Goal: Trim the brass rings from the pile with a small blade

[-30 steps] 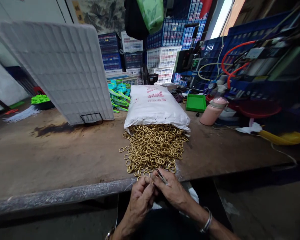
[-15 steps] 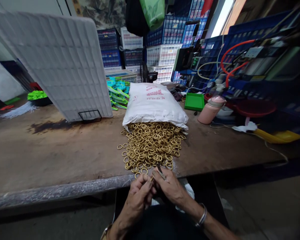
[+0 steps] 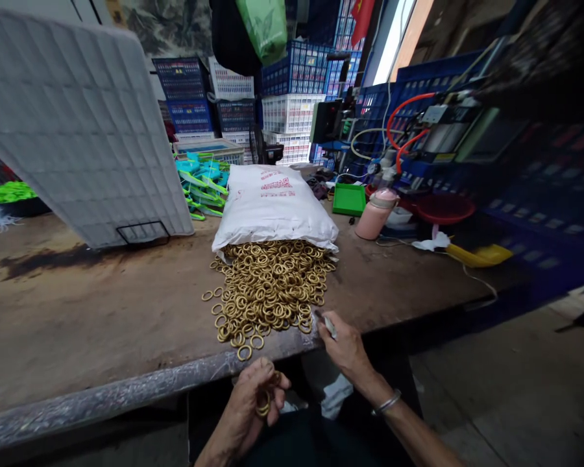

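Observation:
Several gold rings [image 3: 263, 405] sit in my left hand [image 3: 253, 395], its fingers curled around them just below the table's front edge. My right hand [image 3: 344, 344] grips a small dark-tipped tool with a pale handle [image 3: 329, 328]; the tip looks like a short blade, but I cannot make out its exact kind. That hand is at the table edge, right of a heap of gold rings [image 3: 272, 285]. The heap spills from the open mouth of a white woven sack [image 3: 277, 207] with red print. A few loose rings lie left of the heap.
A white ribbed panel [image 3: 82, 130] stands upright at the left on the table [image 3: 102, 324]. Green and blue plastic pieces [image 3: 202, 181] lie behind it. To the right are a green tray [image 3: 349, 199], a pink bottle [image 3: 376, 214] and a yellow scoop-like piece [image 3: 481, 255].
My hands have moved apart: the left down and left, the right slightly right with the tool. Rings now show in my left palm. The view has turned right.

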Demonstrator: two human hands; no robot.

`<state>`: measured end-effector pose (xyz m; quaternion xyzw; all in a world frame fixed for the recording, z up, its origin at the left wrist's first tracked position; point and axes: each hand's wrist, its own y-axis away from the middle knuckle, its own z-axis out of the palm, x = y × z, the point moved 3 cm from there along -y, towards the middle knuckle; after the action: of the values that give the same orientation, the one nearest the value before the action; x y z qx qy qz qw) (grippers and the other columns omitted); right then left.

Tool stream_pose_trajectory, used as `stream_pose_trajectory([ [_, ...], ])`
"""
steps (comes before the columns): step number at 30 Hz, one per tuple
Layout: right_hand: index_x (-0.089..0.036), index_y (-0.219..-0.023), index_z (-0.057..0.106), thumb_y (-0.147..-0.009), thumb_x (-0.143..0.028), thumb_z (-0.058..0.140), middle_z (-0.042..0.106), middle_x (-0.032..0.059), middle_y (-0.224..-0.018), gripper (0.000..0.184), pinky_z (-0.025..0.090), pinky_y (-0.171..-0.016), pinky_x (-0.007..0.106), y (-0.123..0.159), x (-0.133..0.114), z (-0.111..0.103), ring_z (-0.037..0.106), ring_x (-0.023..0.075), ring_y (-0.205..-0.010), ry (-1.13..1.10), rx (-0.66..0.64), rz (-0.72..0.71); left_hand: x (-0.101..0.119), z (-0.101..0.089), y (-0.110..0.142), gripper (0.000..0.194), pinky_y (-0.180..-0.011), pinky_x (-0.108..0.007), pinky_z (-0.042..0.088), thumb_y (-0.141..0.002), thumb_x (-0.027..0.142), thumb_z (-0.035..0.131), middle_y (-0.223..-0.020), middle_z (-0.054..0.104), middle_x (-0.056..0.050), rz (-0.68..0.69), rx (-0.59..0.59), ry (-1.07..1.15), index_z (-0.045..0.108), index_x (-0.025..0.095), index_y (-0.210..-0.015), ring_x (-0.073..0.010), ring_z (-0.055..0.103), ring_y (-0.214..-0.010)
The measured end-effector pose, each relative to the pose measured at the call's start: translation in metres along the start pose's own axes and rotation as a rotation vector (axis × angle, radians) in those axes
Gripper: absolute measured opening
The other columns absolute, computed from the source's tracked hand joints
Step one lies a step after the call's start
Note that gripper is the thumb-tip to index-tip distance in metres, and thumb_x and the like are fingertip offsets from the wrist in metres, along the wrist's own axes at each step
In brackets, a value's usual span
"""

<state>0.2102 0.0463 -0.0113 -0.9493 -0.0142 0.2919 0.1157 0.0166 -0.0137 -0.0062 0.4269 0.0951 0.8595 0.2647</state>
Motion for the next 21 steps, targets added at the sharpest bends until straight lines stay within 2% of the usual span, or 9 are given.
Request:
stream_pose_trajectory([
  [3, -0.021, -0.098, 0.051, -0.079, -0.024, 0.042, 0.064, 0.0041, -0.084, 0.021, 0.039, -0.06, 0.024, 0.001, -0.012, 0.012, 0.059, 0.0169, -0.071, 0.064, -0.077, -0.102, -0.001, 0.002, -0.002, 0.018, -0.032, -0.015, 0.027, -0.072, 0.03, 0.057, -0.064, 0.059, -0.003, -0.032, -0.002, 0.058, 0.051, 0.017, -0.082, -0.0083, 0.047, -0.042],
  [5, -0.022, -0.106, 0.048, -0.077, -0.022, 0.046, 0.062, 0.0062, -0.098, 0.03, 0.04, -0.062, 0.025, 0.002, -0.017, 0.019, 0.059, 0.019, -0.082, 0.154, -0.057, -0.135, -0.002, 0.003, -0.003, 0.02, -0.032, -0.015, 0.027, -0.072, 0.032, 0.058, -0.064, 0.057, -0.003, -0.049, 0.017, 0.085, 0.054, 0.015, -0.083, -0.0087, 0.048, -0.045],
  [11, -0.024, -0.1, 0.048, -0.078, -0.021, 0.046, 0.061, 0.0032, -0.091, 0.022, 0.035, -0.054, 0.025, -0.001, -0.018, 0.023, 0.059, 0.0171, -0.071, 0.262, -0.114, -0.1, -0.011, 0.002, -0.013, 0.031, -0.034, -0.016, 0.03, -0.068, 0.037, 0.063, -0.065, 0.056, -0.004, -0.063, 0.118, 0.154, 0.049, 0.012, -0.055, -0.0101, 0.051, -0.051],
  [15, -0.025, -0.097, 0.047, -0.079, -0.02, 0.045, 0.059, 0.0025, -0.091, 0.02, 0.032, -0.052, 0.025, -0.002, -0.021, 0.018, 0.058, 0.0162, -0.067, 0.243, -0.112, -0.089, -0.014, 0.002, -0.025, 0.028, -0.032, -0.015, 0.028, -0.067, 0.035, 0.065, -0.06, 0.054, -0.002, -0.046, 0.102, 0.083, 0.05, 0.013, -0.06, -0.0095, 0.051, -0.049],
  [18, -0.025, -0.098, 0.047, -0.075, -0.014, 0.045, 0.058, 0.0027, -0.091, 0.025, 0.032, -0.053, 0.024, 0.0, -0.021, 0.017, 0.057, 0.0162, -0.071, 0.188, -0.12, -0.083, -0.012, 0.009, -0.032, 0.029, -0.033, -0.013, 0.025, -0.066, 0.037, 0.066, -0.057, 0.05, 0.002, -0.044, 0.084, 0.014, 0.047, 0.015, -0.065, -0.0063, 0.047, -0.044],
  [21, -0.023, -0.097, 0.048, -0.072, -0.008, 0.042, 0.059, 0.0035, -0.09, 0.029, 0.032, -0.056, 0.024, -0.001, -0.018, 0.016, 0.056, 0.0163, -0.076, 0.064, -0.136, -0.079, -0.007, 0.018, -0.038, 0.033, -0.032, -0.013, 0.022, -0.065, 0.041, 0.065, -0.051, 0.045, 0.006, 0.021, 0.128, -0.112, 0.043, 0.017, -0.067, -0.004, 0.038, -0.037],
])
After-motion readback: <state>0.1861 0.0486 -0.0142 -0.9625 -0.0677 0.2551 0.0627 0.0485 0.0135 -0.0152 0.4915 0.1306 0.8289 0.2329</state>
